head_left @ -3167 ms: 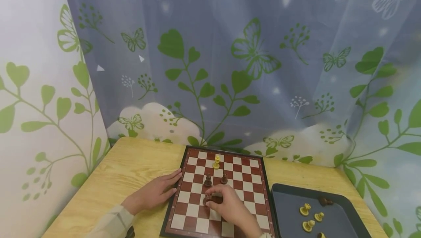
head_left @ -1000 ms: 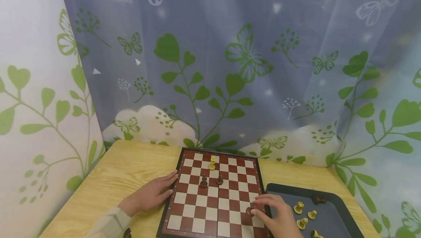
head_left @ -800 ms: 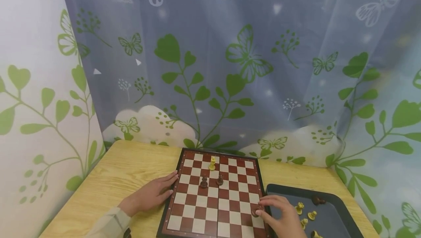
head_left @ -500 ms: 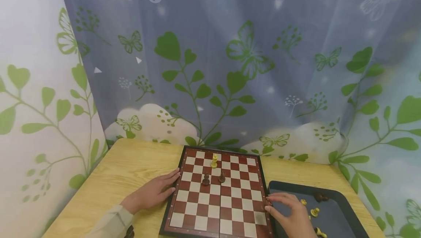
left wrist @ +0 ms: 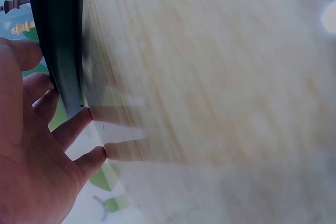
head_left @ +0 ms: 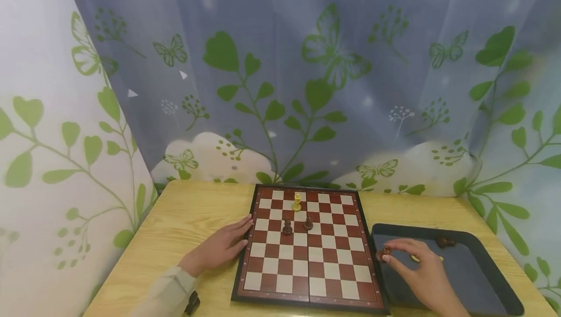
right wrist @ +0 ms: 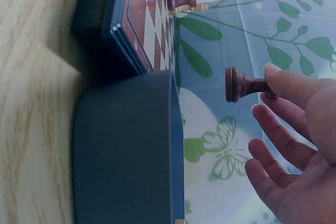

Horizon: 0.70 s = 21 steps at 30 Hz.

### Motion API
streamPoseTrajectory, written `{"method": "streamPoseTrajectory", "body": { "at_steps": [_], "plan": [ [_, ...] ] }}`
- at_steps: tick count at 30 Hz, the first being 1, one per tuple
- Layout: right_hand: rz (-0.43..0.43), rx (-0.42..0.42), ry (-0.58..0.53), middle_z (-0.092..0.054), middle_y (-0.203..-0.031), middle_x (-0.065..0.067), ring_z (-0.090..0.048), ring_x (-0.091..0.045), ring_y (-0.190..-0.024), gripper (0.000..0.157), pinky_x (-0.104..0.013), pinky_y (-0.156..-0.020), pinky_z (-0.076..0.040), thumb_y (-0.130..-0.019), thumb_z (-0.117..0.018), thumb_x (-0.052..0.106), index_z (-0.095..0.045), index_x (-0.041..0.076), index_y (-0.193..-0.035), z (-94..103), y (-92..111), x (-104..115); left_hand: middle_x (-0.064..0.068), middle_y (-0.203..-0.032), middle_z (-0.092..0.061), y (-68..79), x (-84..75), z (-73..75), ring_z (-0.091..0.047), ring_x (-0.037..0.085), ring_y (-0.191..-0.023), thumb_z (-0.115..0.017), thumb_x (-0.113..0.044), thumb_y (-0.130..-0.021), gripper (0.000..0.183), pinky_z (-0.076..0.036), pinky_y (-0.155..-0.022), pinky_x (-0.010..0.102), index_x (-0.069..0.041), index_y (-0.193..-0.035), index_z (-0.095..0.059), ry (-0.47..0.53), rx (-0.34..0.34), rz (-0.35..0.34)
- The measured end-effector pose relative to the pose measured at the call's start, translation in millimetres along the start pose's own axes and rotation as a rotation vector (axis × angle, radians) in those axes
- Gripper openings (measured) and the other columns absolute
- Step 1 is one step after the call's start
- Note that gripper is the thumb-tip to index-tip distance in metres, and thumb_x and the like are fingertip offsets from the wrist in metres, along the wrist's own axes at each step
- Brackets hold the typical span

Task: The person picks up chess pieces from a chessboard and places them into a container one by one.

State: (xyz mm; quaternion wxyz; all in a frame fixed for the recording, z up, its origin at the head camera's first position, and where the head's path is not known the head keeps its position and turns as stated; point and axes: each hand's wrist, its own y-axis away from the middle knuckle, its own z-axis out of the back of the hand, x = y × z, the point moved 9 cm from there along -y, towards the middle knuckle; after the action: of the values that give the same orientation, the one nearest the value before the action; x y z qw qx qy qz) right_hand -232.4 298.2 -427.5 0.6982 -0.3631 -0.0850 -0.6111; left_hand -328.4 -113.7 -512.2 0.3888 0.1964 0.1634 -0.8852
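In the head view, my right hand (head_left: 422, 270) pinches a dark brown chess piece (head_left: 382, 254) between thumb and forefinger, over the left edge of the dark tray (head_left: 482, 278). The right wrist view shows this chess piece (right wrist: 239, 85) held by its narrow top, its round base above the tray's rim. My left hand (head_left: 221, 246) touches the left edge of the chessboard (head_left: 324, 256) with extended fingers. On the board stand two dark brown chess pieces (head_left: 287, 227) and, farther back, a yellow chess piece (head_left: 296, 202).
A dark brown chess piece (head_left: 445, 242) lies on its side in the tray's back part; yellow pieces there are mostly hidden behind my right hand. Board and tray sit side by side on a wooden table (head_left: 197, 205). A patterned curtain (head_left: 271, 64) hangs behind.
My right hand has lifted a dark brown chess piece from the board's middle and carried it right to the tray. My left hand has stayed at the board's edge. The head view has shifted.
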Motion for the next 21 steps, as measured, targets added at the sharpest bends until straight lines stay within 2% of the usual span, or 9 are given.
{"method": "streamPoseTrajectory", "body": {
  "at_steps": [4, 12, 16, 21],
  "plan": [
    [0.032, -0.024, 0.014, -0.074, -0.109, 0.001, -0.042, 0.017, -0.104, 0.026, -0.034, -0.075, -0.057, -0.080, -0.087, 0.015, -0.079, 0.018, -0.105, 7.1, -1.2, -0.4, 0.015, -0.167, -0.025, 0.1, 3.2, -2.8, -0.034, 0.039, -0.148, -0.045, -0.029, -0.110, 0.057, -0.031, -0.120, 0.055, 0.002, -0.156, -0.033, -0.009, 0.003, 0.018],
    [0.061, -0.048, 0.002, -0.074, -0.108, -0.001, -0.042, 0.019, -0.101, 0.029, -0.011, -0.073, -0.046, -0.078, -0.088, 0.011, -0.079, 0.017, -0.105, 14.1, -6.2, -7.7, 0.016, -0.167, -0.024, -4.8, 1.4, -2.2, -0.033, 0.040, -0.149, -0.045, -0.027, -0.110, 0.057, -0.030, -0.121, 0.055, 0.003, -0.156, -0.032, -0.017, -0.003, 0.006],
    [0.073, -0.065, 0.000, -0.074, -0.107, 0.000, -0.040, 0.020, -0.102, 0.030, -0.007, -0.073, -0.040, -0.076, -0.088, 0.008, -0.079, 0.014, -0.105, 18.1, -5.6, -10.5, 0.016, -0.167, -0.025, -5.7, 0.7, -1.7, -0.033, 0.039, -0.149, -0.045, -0.027, -0.109, 0.057, -0.030, -0.121, 0.053, 0.002, -0.156, -0.033, -0.021, 0.001, 0.003],
    [0.038, -0.041, 0.013, -0.073, -0.108, -0.005, -0.038, 0.021, -0.103, 0.029, -0.009, -0.073, -0.041, -0.078, -0.087, 0.011, -0.079, 0.013, -0.106, 16.1, -0.6, -17.8, 0.018, -0.166, -0.026, 0.2, 1.4, -0.7, -0.034, 0.039, -0.149, -0.045, -0.025, -0.109, 0.056, -0.030, -0.121, 0.053, 0.005, -0.155, -0.033, -0.036, 0.015, -0.002]
  ]
}}
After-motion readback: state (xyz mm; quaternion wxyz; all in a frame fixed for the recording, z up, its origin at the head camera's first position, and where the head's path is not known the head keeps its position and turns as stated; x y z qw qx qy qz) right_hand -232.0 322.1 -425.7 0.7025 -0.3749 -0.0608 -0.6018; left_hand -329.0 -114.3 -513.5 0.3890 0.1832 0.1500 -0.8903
